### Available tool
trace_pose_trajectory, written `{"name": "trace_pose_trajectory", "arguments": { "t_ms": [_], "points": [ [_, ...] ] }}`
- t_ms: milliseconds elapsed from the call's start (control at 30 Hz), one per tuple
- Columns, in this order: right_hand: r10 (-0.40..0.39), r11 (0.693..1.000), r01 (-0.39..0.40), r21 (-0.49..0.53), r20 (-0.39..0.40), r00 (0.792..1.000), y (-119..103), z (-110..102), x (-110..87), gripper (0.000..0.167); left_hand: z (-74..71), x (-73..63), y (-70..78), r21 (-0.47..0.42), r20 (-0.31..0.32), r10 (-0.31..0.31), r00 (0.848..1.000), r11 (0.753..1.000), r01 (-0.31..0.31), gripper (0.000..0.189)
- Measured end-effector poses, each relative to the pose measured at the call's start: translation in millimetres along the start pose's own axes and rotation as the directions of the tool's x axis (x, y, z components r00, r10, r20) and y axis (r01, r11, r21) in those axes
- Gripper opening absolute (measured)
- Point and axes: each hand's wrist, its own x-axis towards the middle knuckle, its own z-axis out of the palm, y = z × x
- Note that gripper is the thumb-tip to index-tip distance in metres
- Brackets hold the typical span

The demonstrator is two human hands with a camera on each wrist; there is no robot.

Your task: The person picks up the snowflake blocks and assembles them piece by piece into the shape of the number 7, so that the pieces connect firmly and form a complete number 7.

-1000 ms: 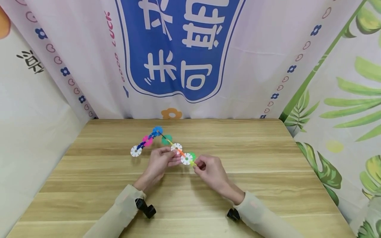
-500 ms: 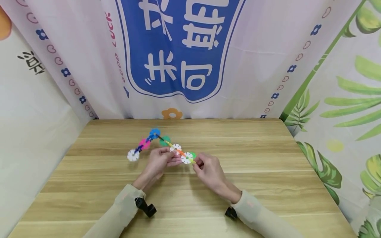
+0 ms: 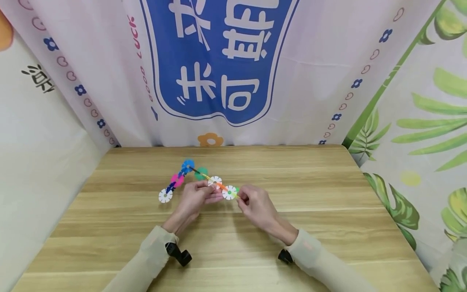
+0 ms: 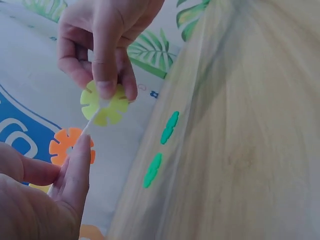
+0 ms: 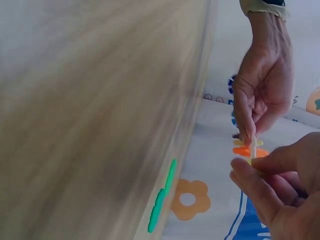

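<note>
A chain of notched plastic snowflake discs is held above the table by both hands. My left hand (image 3: 193,198) pinches a white disc (image 3: 215,181) in the chain between thumb and fingers. My right hand (image 3: 260,209) pinches a yellow disc (image 4: 112,107) at the chain's right end, joined to another white disc (image 3: 229,192). An orange disc (image 4: 65,145) sits between the two white ones. Leftward the chain runs through a blue disc (image 3: 187,165) and a pink disc (image 3: 177,180) to a white end disc (image 3: 166,196).
Two green discs lie on the wooden table (image 3: 310,190); in the left wrist view one green disc (image 4: 170,127) is apart from the other green disc (image 4: 153,170). A printed curtain (image 3: 299,101) hangs behind the table's far edge.
The chain's free left part has swung a little toward me, its white end disc dipping nearer the front. My right hand has shifted slightly away from me, while my left hand stays nearly still.
</note>
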Motion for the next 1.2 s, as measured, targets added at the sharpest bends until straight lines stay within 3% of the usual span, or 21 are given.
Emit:
{"name": "trace_pose_trajectory", "arguments": {
  "t_ms": [133, 233, 333, 533, 667, 733, 1200],
  "points": [
    [0.065, 0.993, -0.075, 0.09, 0.111, 0.992, 7, -5, 2.2, 0.012, -2.9, 0.5, -4.4, 0.024, -0.004, -0.011, 1.0, 1.0, 0.012, 0.015],
    [0.114, 0.977, -0.153, 0.15, 0.24, 0.964, 16, -12, 5.7, 0.011, -5.5, 1.2, -6.4, 0.045, -0.02, -0.016, 1.0, 0.999, 0.017, 0.017],
    [0.187, 0.954, -0.249, 0.166, 0.318, 0.929, 28, -21, 11.4, 0.014, -7.7, 1.8, -5.7, 0.053, -0.03, -0.013, 0.999, 0.998, 0.015, 0.018],
    [0.345, 0.921, -0.385, 0.055, 0.34, 0.875, 55, -34, 21.3, 0.022, -11.5, 3.6, 2.3, 0.047, -0.045, 0.004, 0.999, 0.999, -0.002, 0.019],
    [0.397, 0.907, -0.419, -0.029, 0.386, 0.833, 67, -32, 23.9, 0.028, -13.7, 4.9, 4.8, 0.059, -0.056, -0.001, 0.998, 0.998, 0.004, 0.019],
    [0.406, 0.906, -0.421, -0.054, 0.401, 0.821, 69, -30, 25.6, 0.03, -14.7, 5.2, 5.4, 0.064, -0.057, 0.003, 0.998, 0.998, 0.001, 0.019],
    [0.424, 0.899, -0.425, -0.1, 0.435, 0.794, 73, -19, 30.7, 0.028, -17.4, 4.5, 8.6, 0.054, -0.068, 0.01, 0.998, 0.998, -0.007, 0.017]
  ]
}}
